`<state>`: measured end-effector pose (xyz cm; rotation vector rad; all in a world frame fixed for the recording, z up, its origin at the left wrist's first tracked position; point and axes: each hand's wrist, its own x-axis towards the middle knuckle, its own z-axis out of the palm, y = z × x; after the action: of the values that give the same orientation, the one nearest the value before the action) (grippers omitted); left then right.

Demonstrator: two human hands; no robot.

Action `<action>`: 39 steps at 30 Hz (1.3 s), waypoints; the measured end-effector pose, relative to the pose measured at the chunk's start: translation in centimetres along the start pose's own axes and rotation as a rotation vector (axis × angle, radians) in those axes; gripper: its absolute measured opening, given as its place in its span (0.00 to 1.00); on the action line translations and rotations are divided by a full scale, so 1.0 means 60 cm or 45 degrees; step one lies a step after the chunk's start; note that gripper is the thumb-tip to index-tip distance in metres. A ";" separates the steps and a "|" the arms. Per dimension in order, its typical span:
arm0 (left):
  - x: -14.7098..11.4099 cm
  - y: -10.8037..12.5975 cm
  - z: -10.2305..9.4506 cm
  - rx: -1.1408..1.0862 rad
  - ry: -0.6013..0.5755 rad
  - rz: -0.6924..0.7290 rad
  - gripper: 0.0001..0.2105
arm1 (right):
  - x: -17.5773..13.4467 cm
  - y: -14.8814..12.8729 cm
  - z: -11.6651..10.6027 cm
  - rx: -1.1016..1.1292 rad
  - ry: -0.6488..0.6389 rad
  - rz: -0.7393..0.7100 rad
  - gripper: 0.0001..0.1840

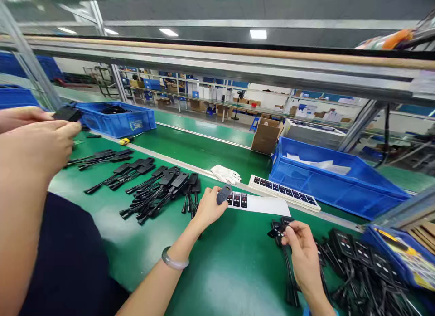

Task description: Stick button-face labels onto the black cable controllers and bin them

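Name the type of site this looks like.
Likely a factory assembly line, probably electronics: batches of black cabled devices on a long green worktop, with blue plastic bins along it.

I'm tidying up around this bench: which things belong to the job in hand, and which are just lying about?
Seemingly in the job:
- dark grey device, in the left hand
- corded black device, at the right hand
- label sheet, between the hands

Probably just lying about:
- white glove
- yellow-handled tool, near the left-side blue crate
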<state>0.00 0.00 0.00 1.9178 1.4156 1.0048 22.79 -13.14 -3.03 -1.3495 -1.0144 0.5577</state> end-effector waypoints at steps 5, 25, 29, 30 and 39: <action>-0.038 0.031 0.053 -0.533 -0.491 -0.247 0.21 | -0.005 -0.011 -0.002 0.019 0.010 -0.005 0.13; -0.126 0.053 0.112 -1.440 -1.269 -0.378 0.25 | -0.019 -0.018 0.012 -0.006 -0.098 0.114 0.14; -0.127 0.049 0.116 -1.426 -1.277 -0.399 0.24 | -0.024 -0.016 0.013 0.001 -0.121 0.154 0.14; -0.127 0.049 0.117 -1.412 -1.277 -0.404 0.24 | -0.025 -0.016 0.014 0.003 -0.124 0.158 0.13; -0.126 0.053 0.112 -1.390 -1.272 -0.418 0.25 | -0.024 -0.021 0.019 -0.005 -0.107 0.160 0.13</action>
<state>5.99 -8.15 -3.18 0.9981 0.3781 0.3544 20.87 -13.96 -2.34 -1.4095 -1.0037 0.7120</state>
